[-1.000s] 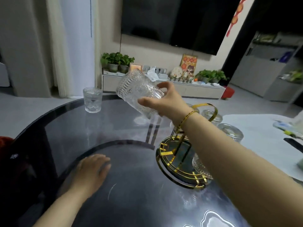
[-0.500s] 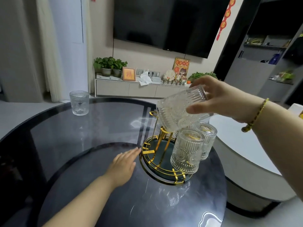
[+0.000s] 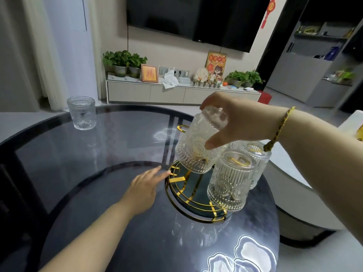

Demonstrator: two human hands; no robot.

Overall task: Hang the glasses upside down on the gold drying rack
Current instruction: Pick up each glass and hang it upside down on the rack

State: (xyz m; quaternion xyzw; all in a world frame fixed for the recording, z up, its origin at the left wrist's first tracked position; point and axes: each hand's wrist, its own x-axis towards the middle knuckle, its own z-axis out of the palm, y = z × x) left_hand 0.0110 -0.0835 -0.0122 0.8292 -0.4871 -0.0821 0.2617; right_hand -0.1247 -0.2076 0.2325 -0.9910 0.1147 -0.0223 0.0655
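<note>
A ribbed clear glass [image 3: 198, 146] hangs mouth down and tilted over the gold drying rack [image 3: 193, 195], whose round wire base sits near the right edge of the bench. Two matching glasses, a near one [image 3: 228, 181] and a far one [image 3: 255, 160], are already inverted on its right side. Another glass [image 3: 81, 112] stands upright at the far left edge of the bench.

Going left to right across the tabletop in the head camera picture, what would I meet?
Lone upright glass → left hand, flat on the table → glass held by the right hand → front hung glass.
</note>
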